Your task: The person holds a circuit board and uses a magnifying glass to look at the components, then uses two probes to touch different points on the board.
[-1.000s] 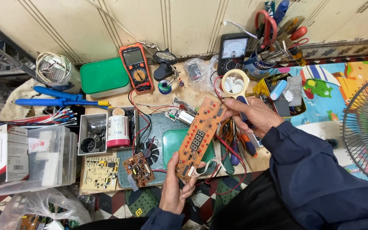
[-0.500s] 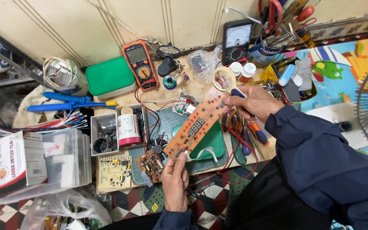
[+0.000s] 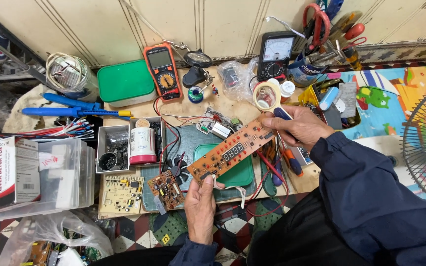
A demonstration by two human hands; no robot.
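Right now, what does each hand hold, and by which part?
Left hand: orange board, by its near end. Right hand: magnifier, by its handle.

Matt orange circuit board, glossy green plastic lid, clear plastic bag, worn wooden bench

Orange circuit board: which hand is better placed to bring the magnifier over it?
Right. The right hand already holds the magnifying glass just above the orange circuit board; the left hand grips the board's lower end.
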